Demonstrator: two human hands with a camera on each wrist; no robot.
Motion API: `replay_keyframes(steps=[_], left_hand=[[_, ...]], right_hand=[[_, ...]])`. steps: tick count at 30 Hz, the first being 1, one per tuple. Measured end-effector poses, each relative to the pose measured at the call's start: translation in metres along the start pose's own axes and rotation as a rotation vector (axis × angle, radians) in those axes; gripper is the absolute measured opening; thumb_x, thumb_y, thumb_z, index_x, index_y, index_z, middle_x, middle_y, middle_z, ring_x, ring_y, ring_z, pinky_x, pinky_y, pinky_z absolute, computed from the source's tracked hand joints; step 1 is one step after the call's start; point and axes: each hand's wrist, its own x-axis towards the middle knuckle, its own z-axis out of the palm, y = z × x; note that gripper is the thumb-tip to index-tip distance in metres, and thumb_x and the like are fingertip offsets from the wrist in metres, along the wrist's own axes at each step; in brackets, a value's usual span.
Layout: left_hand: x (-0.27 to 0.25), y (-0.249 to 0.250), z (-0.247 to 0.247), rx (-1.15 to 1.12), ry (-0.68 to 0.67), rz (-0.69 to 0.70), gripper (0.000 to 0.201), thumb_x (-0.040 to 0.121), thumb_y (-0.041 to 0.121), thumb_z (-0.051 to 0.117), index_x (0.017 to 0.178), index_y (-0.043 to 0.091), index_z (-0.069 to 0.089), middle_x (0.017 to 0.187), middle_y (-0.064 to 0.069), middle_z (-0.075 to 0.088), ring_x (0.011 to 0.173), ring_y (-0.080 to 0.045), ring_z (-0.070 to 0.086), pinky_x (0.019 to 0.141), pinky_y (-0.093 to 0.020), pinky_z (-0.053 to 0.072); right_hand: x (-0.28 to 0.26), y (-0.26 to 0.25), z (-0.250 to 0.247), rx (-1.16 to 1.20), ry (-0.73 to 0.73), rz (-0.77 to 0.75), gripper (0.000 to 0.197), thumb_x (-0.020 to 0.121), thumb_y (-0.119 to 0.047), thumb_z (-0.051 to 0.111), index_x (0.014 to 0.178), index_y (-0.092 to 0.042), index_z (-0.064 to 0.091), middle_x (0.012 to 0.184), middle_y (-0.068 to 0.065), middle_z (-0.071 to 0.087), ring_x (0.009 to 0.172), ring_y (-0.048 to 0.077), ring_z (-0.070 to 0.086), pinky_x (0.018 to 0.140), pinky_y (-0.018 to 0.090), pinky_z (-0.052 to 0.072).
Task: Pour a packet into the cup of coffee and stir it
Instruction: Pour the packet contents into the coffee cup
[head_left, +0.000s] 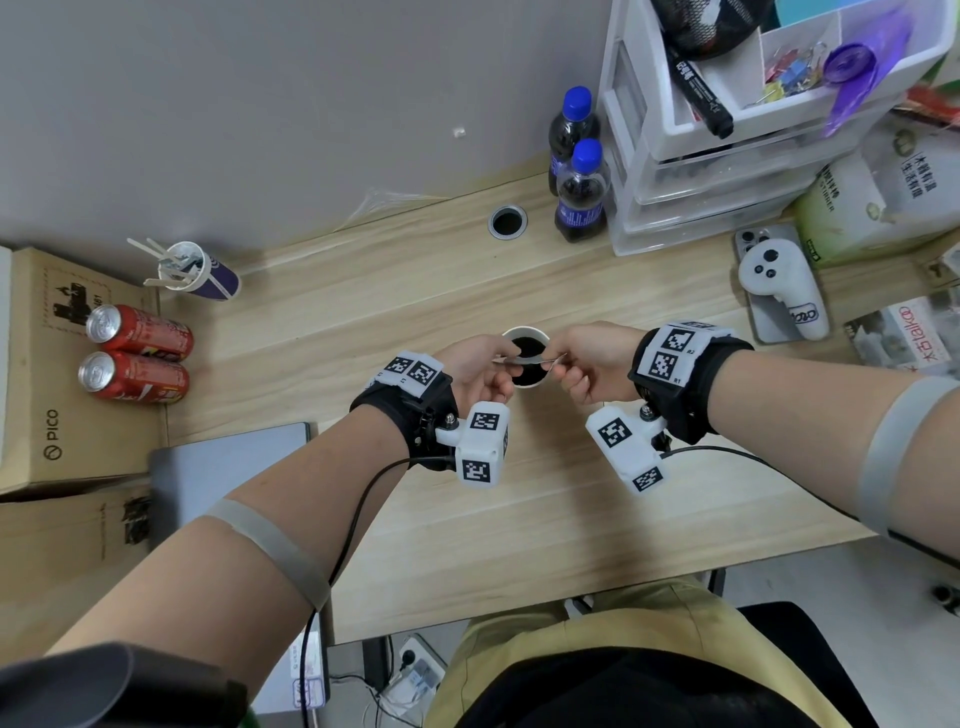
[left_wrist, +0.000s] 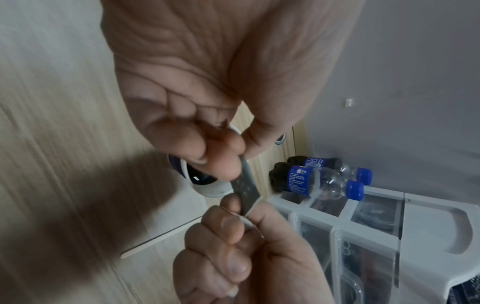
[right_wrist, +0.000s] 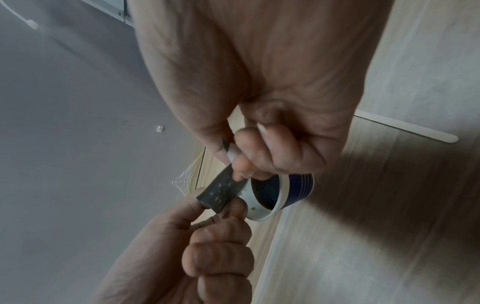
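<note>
One packet (head_left: 529, 359), one cup (head_left: 535, 332), one stick (left_wrist: 158, 236) on the desk (head_left: 415, 322). Left hand (head_left: 480, 366) and right hand (head_left: 587, 364) each pinch a packet end; its long axis runs hand to hand, apparently level, over the cup.

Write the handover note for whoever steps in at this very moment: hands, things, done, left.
Left hand pinches one end of the packet, right hand the other; it hangs level over the cup of coffee at mid-desk.
Done: packet picked up, brought over the cup.
Cannot tell whether it is torn open.
Left: pour, then stir. A wooden stirrer lies on the desk near the cup.
</note>
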Motion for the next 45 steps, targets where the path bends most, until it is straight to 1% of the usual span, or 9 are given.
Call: replay_keyframes(steps=[5, 15, 18, 26, 30, 35, 39, 42, 45], left_hand=[[0.003, 0.000, -0.002, -0.084, -0.003, 0.011, 0.019, 0.101, 0.013, 0.055, 0.084, 0.007, 0.057, 0.043, 0.002, 0.047, 0.031, -0.009, 0.049, 0.037, -0.015, 0.044], [0.007, 0.000, -0.010, -0.180, -0.041, 0.051, 0.021, 0.099, 0.012, 0.060, 0.078, 0.006, 0.061, 0.048, 0.001, 0.052, 0.041, -0.010, 0.059, 0.045, -0.019, 0.053], [0.007, -0.001, -0.015, -0.154, -0.043, 0.059, 0.021, 0.099, 0.011, 0.062, 0.079, 0.006, 0.061, 0.050, 0.000, 0.053, 0.041, -0.009, 0.060, 0.044, -0.019, 0.054], [0.004, 0.001, -0.016, -0.094, -0.034, 0.079, 0.012, 0.099, 0.010, 0.062, 0.087, 0.006, 0.062, 0.049, 0.000, 0.053, 0.040, -0.010, 0.060, 0.043, -0.020, 0.052], [0.003, 0.000, -0.014, -0.036, -0.038, 0.085, 0.007, 0.097, 0.012, 0.064, 0.093, 0.005, 0.063, 0.052, -0.001, 0.055, 0.042, -0.012, 0.062, 0.043, -0.020, 0.051], [0.004, -0.001, -0.012, 0.013, -0.049, 0.132, 0.013, 0.098, 0.021, 0.066, 0.091, 0.010, 0.062, 0.051, 0.004, 0.057, 0.043, -0.008, 0.057, 0.044, -0.019, 0.049], [0.005, -0.005, -0.012, -0.018, -0.048, 0.225, 0.014, 0.098, 0.020, 0.066, 0.087, 0.013, 0.061, 0.053, 0.005, 0.053, 0.045, -0.007, 0.053, 0.047, -0.019, 0.046], [0.006, -0.010, -0.014, -0.056, -0.058, 0.260, 0.011, 0.097, 0.020, 0.069, 0.090, 0.013, 0.062, 0.060, 0.003, 0.055, 0.050, -0.009, 0.054, 0.050, -0.019, 0.049], [0.004, -0.016, -0.015, -0.086, -0.087, 0.284, 0.011, 0.094, 0.019, 0.073, 0.098, 0.011, 0.066, 0.070, 0.000, 0.062, 0.056, -0.010, 0.058, 0.056, -0.021, 0.053]], right_hand=[[-0.001, -0.001, 0.002, -0.009, -0.004, -0.014, 0.015, 0.093, -0.016, 0.050, 0.079, -0.013, 0.052, 0.061, -0.002, 0.045, 0.042, 0.005, 0.034, 0.039, 0.013, 0.028], [-0.004, -0.003, 0.001, -0.013, -0.011, -0.004, 0.015, 0.094, -0.017, 0.052, 0.083, -0.009, 0.058, 0.065, -0.001, 0.051, 0.049, 0.006, 0.043, 0.041, 0.012, 0.037], [-0.009, -0.001, -0.004, -0.046, -0.008, 0.000, 0.015, 0.089, -0.009, 0.049, 0.082, -0.006, 0.062, 0.066, 0.001, 0.053, 0.053, 0.008, 0.045, 0.043, 0.014, 0.040], [-0.018, -0.001, -0.015, -0.193, 0.107, -0.155, 0.008, 0.089, 0.000, 0.057, 0.093, 0.000, 0.064, 0.072, 0.010, 0.062, 0.056, 0.012, 0.056, 0.056, 0.019, 0.048], [-0.022, -0.002, -0.019, -0.059, 0.191, -0.215, 0.009, 0.088, 0.001, 0.063, 0.096, 0.002, 0.065, 0.076, 0.017, 0.068, 0.058, 0.015, 0.063, 0.068, 0.023, 0.052], [-0.019, -0.004, -0.008, -0.057, 0.210, -0.165, 0.019, 0.086, -0.012, 0.067, 0.104, -0.010, 0.070, 0.086, 0.002, 0.065, 0.065, 0.009, 0.052, 0.060, 0.021, 0.036], [-0.012, -0.001, 0.002, -0.068, 0.251, -0.203, 0.026, 0.082, -0.017, 0.071, 0.108, -0.013, 0.072, 0.101, 0.001, 0.072, 0.088, 0.014, 0.062, 0.074, 0.027, 0.047], [-0.014, 0.001, 0.009, -0.026, 0.212, -0.267, 0.013, 0.085, -0.008, 0.069, 0.098, -0.009, 0.070, 0.098, 0.012, 0.071, 0.077, 0.019, 0.065, 0.063, 0.026, 0.050], [-0.015, 0.001, 0.014, -0.038, 0.232, -0.341, 0.007, 0.085, -0.002, 0.068, 0.084, -0.008, 0.067, 0.095, 0.017, 0.066, 0.070, 0.019, 0.061, 0.062, 0.025, 0.050]])
